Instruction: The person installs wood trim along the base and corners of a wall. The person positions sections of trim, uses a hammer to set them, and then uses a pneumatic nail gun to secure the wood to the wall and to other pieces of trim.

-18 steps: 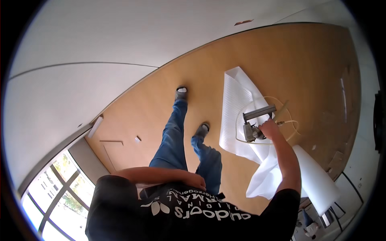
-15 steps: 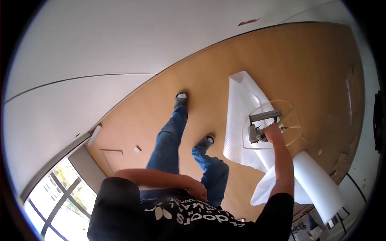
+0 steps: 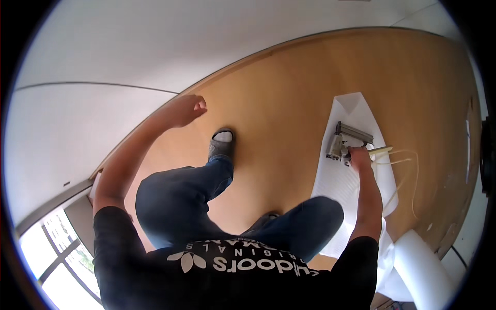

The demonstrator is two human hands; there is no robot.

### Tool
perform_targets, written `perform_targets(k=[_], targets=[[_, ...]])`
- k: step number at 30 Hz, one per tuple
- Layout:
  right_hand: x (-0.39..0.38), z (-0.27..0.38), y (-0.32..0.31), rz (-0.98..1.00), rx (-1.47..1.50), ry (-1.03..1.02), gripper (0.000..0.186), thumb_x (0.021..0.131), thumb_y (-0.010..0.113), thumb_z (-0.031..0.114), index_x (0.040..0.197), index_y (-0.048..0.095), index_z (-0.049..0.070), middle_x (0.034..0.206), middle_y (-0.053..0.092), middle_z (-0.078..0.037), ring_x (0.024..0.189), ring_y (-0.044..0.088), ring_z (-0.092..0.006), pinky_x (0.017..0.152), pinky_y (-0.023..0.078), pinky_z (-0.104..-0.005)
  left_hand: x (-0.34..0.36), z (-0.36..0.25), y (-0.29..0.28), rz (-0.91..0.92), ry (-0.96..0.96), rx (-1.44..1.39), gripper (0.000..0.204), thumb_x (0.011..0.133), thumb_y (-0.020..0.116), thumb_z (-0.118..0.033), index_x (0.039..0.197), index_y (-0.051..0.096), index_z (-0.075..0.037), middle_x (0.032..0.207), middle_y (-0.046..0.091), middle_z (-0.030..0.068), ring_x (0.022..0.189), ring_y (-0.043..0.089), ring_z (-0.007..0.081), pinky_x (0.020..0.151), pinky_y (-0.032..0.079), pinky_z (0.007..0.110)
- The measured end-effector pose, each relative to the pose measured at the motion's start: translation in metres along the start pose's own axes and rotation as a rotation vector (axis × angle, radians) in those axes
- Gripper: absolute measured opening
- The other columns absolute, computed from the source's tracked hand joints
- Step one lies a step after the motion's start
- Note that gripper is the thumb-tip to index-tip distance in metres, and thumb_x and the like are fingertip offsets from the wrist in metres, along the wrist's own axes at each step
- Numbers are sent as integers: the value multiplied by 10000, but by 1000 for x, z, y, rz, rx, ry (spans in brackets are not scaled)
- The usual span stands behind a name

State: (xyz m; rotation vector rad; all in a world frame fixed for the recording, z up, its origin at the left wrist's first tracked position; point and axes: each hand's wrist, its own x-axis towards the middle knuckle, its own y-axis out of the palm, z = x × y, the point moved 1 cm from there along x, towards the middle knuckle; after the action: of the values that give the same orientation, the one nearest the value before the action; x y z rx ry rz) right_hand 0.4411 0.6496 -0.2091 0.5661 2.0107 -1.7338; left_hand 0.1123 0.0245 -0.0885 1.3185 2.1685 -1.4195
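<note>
My right hand [image 3: 360,157] grips a grey nail gun [image 3: 337,146] by its handle, with the long magazine pointing away to the right. A thin pale air hose [image 3: 415,175] trails from the gun's rear and loops on the right. Beneath the gun lies a sheet of white foam wrap [image 3: 336,181]; whether the gun touches it, I cannot tell. My left hand [image 3: 187,110] is stretched out ahead on the left, near the foot of the white panel [image 3: 98,111]. Its fingers are loosely curled, with a gap to the thumb and nothing visible between them.
The wood-coloured board floor [image 3: 274,119] meets the white panel along a curved-looking edge. A thick white foam roll [image 3: 421,263] lies at the lower right. My slippered foot [image 3: 222,144] stands in the middle left. A window [image 3: 59,258] shows at the lower left.
My left hand has swung from my waist out to the front left. My knees are now bent and my body is lower. The nail gun stays in my right hand over the foam.
</note>
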Motion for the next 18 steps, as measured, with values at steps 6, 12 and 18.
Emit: perform_targets(k=[6, 12, 18], targets=[[13, 17, 10, -130, 82, 54, 459, 791, 733, 136, 1235, 640, 66, 1243, 655, -124, 1064, 660, -363, 949, 537, -469, -22, 50, 19, 266, -11, 257, 372, 1002, 629, -360, 1265, 647, -98, 1181, 701, 149, 1172, 647, 339, 996, 504, 470], [40, 68, -35, 27, 157, -40, 260, 802, 690, 149, 1040, 689, 45, 1156, 664, -145, 1017, 659, -374, 899, 545, -475, 11, 75, -8, 190, -55, 467, 408, 1000, 617, -390, 1278, 634, -92, 1290, 659, 138, 1258, 597, 340, 1032, 482, 473], [95, 152, -109, 8, 170, -246, 256, 823, 691, 165, 1065, 669, 83, 957, 703, -140, 930, 694, -358, 833, 551, -484, 105, 120, 73, -105, -359, -659, 458, 1027, 593, -482, 1218, 637, -68, 1081, 697, 76, 1014, 665, 222, 860, 519, 372]])
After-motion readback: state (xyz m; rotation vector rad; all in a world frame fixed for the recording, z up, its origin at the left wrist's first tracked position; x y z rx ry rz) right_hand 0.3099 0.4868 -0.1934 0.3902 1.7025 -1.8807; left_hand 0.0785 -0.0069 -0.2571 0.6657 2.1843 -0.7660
